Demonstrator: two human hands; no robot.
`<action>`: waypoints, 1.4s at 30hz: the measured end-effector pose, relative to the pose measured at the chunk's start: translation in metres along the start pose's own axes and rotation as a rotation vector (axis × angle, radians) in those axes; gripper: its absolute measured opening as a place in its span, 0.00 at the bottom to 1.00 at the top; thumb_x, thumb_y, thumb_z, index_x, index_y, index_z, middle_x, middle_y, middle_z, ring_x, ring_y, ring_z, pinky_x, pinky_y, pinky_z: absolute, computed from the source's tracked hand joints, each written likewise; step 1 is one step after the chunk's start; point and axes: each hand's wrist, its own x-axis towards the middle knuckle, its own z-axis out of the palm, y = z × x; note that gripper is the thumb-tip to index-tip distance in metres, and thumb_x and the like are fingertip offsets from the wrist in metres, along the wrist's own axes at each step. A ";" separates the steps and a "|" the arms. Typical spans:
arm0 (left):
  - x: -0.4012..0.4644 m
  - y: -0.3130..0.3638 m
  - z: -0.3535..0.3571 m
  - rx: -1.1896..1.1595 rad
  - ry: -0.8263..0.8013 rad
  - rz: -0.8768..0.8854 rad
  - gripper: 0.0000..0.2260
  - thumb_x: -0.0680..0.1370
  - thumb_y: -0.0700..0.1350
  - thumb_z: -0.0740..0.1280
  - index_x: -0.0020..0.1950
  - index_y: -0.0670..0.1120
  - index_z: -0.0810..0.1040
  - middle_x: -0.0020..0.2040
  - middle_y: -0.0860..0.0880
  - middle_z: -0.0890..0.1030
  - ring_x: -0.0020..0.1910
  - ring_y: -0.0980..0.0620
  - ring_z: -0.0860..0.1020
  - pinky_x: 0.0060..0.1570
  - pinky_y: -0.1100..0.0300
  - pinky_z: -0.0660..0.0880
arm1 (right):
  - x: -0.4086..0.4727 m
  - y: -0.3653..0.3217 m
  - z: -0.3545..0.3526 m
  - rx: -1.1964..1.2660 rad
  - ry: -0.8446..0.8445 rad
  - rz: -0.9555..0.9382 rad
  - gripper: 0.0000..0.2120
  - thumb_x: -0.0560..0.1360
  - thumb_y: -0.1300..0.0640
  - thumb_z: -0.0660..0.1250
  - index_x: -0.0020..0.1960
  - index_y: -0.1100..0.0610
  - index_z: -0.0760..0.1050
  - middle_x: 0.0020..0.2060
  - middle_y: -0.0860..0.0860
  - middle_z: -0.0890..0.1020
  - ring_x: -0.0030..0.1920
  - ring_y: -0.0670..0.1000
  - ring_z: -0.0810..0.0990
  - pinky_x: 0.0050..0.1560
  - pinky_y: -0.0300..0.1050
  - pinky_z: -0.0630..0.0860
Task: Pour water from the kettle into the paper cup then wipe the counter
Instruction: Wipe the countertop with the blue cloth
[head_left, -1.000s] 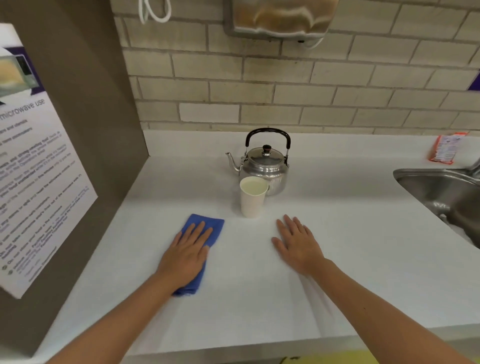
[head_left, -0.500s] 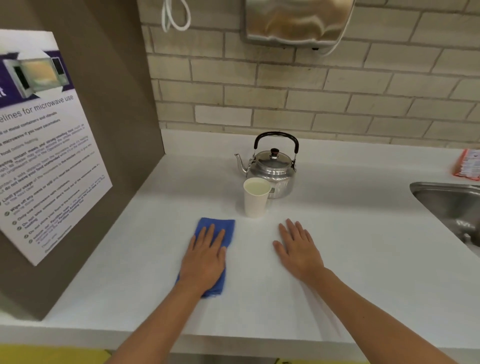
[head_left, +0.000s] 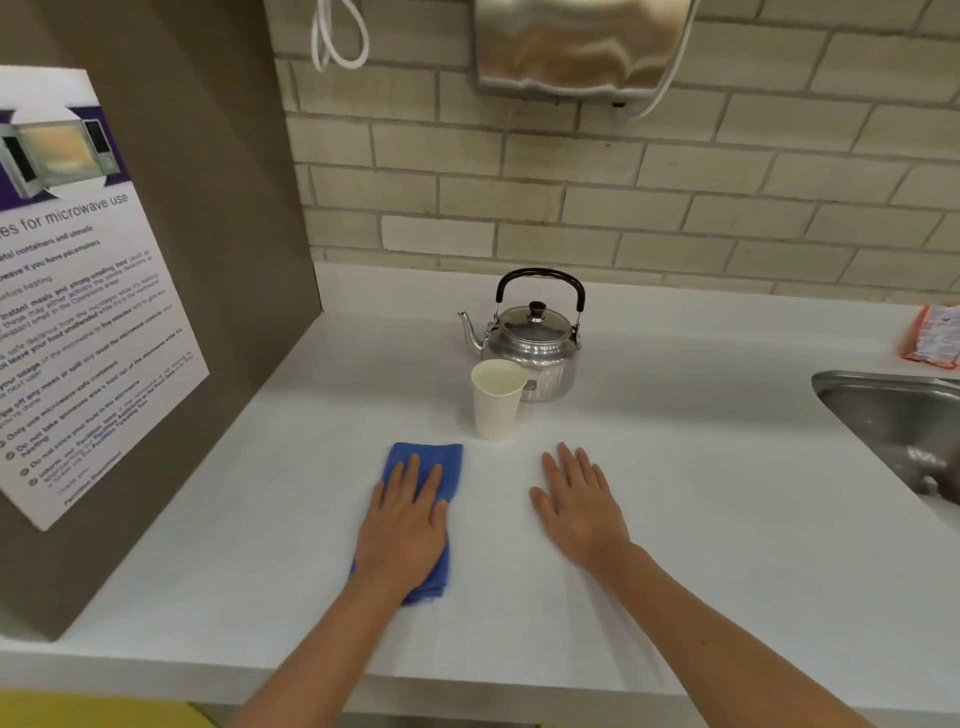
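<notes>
two flat hands rest on the counter (head_left: 701, 467): the left hand (head_left: 405, 525) lies palm down on a folded blue cloth (head_left: 423, 460), fingers spread and pressing rather than gripping it, and the right hand (head_left: 579, 506) lies bare and empty on the white surface just beside it, fingers loosely extended. the cloth sits toward the front edge of the counter, a little left of its middle, with its far end poking out past the fingertips.

the paper cup (head_left: 497, 400) stands upright just beyond the cloth's far right corner, apart from it, and looks filled nearly to the rim with pale liquid. the kettle (head_left: 530, 338) stands upright right behind the cup, lid on, handle up, spout pointing toward the brown side panel (head_left: 228, 249) at the left edge. the sink (head_left: 898, 415) is at the right edge.

pouring looks done, so the step in hand is likely the wipe. to do it well, keep the palm weight even across the cloth so it slides as one pad instead of bunching, and work in overlapping strokes along the front edge. the full cup is the hazard: sweep past it to the left or toward the front, not into its base, since a light nudge could slop it over. the free right hand could steady the cup while the cloth passes near. whether any drips lie on the white top cannot be told.
</notes>
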 end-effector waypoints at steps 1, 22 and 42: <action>0.004 -0.013 -0.006 0.006 0.000 -0.041 0.23 0.81 0.51 0.46 0.76 0.51 0.48 0.78 0.47 0.46 0.77 0.49 0.46 0.74 0.54 0.43 | 0.000 0.000 0.000 0.003 0.004 -0.001 0.28 0.80 0.44 0.46 0.77 0.53 0.47 0.78 0.53 0.47 0.77 0.54 0.42 0.75 0.48 0.40; 0.027 0.024 -0.034 -0.722 0.126 -0.207 0.20 0.82 0.47 0.48 0.74 0.45 0.59 0.77 0.47 0.57 0.76 0.51 0.54 0.73 0.59 0.48 | -0.029 -0.067 -0.028 0.308 0.249 -0.080 0.20 0.80 0.56 0.53 0.70 0.61 0.65 0.71 0.57 0.65 0.70 0.55 0.64 0.68 0.43 0.63; 0.024 -0.005 -0.008 -0.045 0.002 -0.092 0.22 0.81 0.50 0.43 0.76 0.53 0.49 0.78 0.49 0.46 0.77 0.50 0.42 0.75 0.53 0.41 | 0.059 0.020 -0.022 -0.057 -0.049 0.291 0.26 0.82 0.49 0.42 0.77 0.59 0.44 0.77 0.55 0.46 0.77 0.58 0.43 0.75 0.55 0.44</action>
